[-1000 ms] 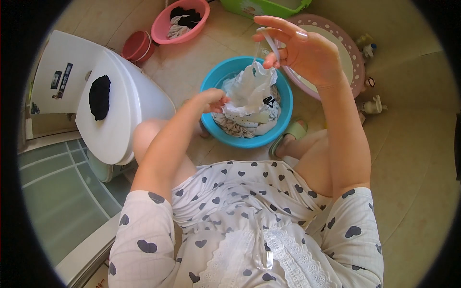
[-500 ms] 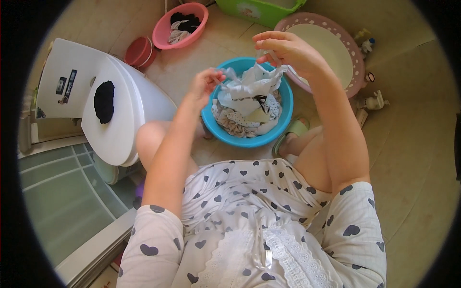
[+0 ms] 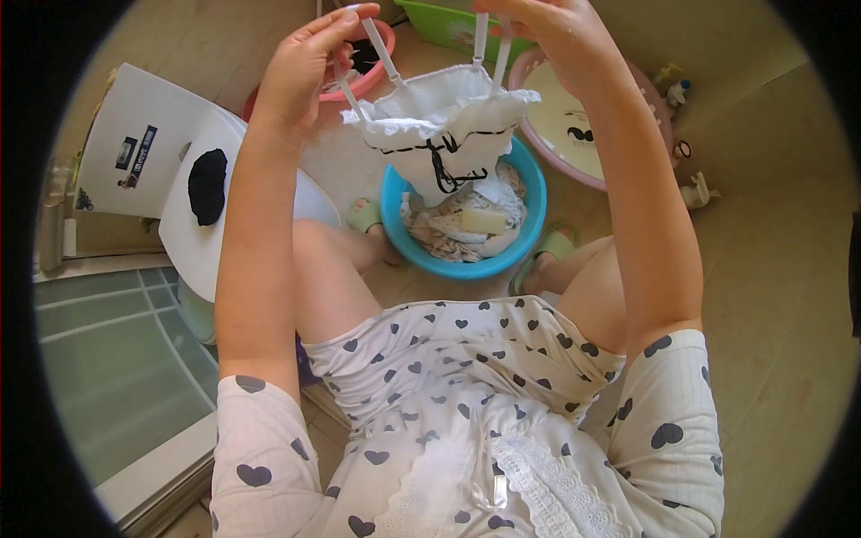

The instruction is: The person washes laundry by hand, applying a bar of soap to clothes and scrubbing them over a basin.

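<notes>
Left hand (image 3: pixel 305 67) and right hand (image 3: pixel 547 36) pinched shut on straps of white garment (image 3: pixel 439 125), raised above blue basin (image 3: pixel 529 238).

left hand (image 3: pixel 309 67) raised, fingers pinched shut, forearm near-vertical | right hand (image 3: pixel 547 36) raised, fingers curled closed, forearm upright | both elbows bent, hands apart at matching height

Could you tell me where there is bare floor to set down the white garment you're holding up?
Bare tan floor lies right of the blue basin, below the small bottles. Ahead is crowded: pink basins and a green tub; the toilet fills the left.
</notes>
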`<state>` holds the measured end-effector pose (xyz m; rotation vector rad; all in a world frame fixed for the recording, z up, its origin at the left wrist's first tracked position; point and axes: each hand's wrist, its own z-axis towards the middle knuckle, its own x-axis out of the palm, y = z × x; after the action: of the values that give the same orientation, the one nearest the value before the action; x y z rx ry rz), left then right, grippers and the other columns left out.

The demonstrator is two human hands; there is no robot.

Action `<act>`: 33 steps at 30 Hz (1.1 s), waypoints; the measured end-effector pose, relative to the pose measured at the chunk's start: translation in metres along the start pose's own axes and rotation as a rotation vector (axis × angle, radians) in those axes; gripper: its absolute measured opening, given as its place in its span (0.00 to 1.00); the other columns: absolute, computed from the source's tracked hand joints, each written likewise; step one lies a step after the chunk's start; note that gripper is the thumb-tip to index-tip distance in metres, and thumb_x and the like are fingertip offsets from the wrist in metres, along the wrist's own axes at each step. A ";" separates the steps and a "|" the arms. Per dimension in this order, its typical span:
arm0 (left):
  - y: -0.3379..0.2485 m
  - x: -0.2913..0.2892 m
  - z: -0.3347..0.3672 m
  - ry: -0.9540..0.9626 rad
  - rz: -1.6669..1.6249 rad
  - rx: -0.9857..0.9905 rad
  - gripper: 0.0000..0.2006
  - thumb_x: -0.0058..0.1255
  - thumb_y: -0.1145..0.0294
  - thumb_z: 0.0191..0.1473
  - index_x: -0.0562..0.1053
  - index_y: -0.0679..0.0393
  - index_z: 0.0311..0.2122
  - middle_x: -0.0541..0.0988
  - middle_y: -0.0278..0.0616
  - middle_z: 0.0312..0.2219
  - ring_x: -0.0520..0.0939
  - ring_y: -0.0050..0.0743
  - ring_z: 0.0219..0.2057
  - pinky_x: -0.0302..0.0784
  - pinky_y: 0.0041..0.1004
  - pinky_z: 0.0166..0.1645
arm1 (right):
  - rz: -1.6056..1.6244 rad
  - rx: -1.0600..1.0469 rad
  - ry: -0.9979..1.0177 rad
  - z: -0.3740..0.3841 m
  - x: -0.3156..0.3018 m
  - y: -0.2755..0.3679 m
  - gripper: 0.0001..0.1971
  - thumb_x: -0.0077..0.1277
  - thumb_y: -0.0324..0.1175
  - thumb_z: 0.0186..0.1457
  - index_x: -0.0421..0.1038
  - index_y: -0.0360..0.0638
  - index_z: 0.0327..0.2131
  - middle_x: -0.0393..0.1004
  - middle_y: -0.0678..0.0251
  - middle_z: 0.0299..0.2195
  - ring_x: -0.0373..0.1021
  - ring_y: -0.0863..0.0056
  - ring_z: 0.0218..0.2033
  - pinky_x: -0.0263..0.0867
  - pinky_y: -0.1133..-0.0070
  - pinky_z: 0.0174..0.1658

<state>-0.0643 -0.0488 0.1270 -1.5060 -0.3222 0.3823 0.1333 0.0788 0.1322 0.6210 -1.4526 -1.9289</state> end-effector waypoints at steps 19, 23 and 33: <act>0.381 0.018 -0.022 -0.451 0.245 -0.527 0.15 0.50 0.68 0.45 0.71 0.64 0.38 0.76 0.42 0.27 0.76 0.31 0.30 0.70 0.27 0.35 | -0.725 0.862 -0.087 -0.082 -0.004 -0.354 0.18 0.49 0.29 0.38 0.70 0.42 0.38 0.71 0.55 0.40 0.67 0.61 0.43 0.62 0.71 0.45; 0.380 0.025 -0.038 -0.541 0.511 -0.955 0.28 0.51 0.48 0.42 0.70 0.66 0.39 0.75 0.48 0.33 0.75 0.43 0.36 0.67 0.32 0.42 | -0.765 1.009 -0.144 -0.091 0.004 -0.363 0.19 0.49 0.32 0.38 0.68 0.43 0.39 0.69 0.58 0.42 0.64 0.60 0.46 0.60 0.69 0.47; 0.412 0.033 -0.052 -0.747 -0.056 -0.898 0.39 0.50 0.41 0.41 0.65 0.73 0.44 0.68 0.54 0.46 0.69 0.44 0.47 0.63 0.32 0.49 | -1.024 0.301 -0.160 -0.146 0.034 -0.348 0.15 0.50 0.29 0.37 0.67 0.43 0.34 0.62 0.62 0.37 0.60 0.65 0.41 0.57 0.68 0.42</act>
<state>-0.0303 -0.0708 -0.2877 -2.1680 -1.2477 0.8206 0.1399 0.0229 -0.2425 1.6196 -1.7120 -2.5376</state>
